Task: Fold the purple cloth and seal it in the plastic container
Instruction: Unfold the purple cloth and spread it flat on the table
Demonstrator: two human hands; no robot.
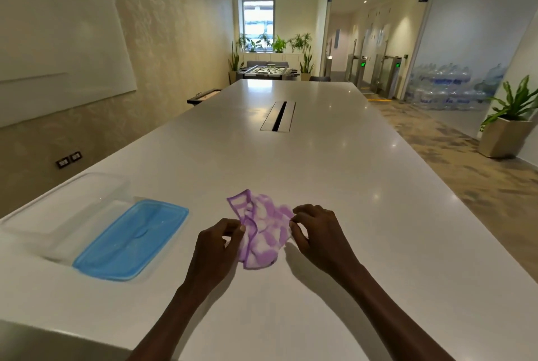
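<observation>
the left hand (217, 247) and right hand (316, 231) are pinching opposite edges of the crumpled purple cloth (262, 226), apparently lying on the white worktop (334, 174); left of it, the blue lid (132, 239) is touching the clear plastic container (62, 209).

Cloth (262, 226) lies crumpled on the table (320, 162), near its front edge, about mid-width. Left hand (217, 247) touches its left side, right hand (316, 232) its right — both pinching it. Lid (131, 239) flat toward left edge; container (62, 209) just behind-left, touching it. Cable slot (278, 116) far behind, on the centreline.
</observation>
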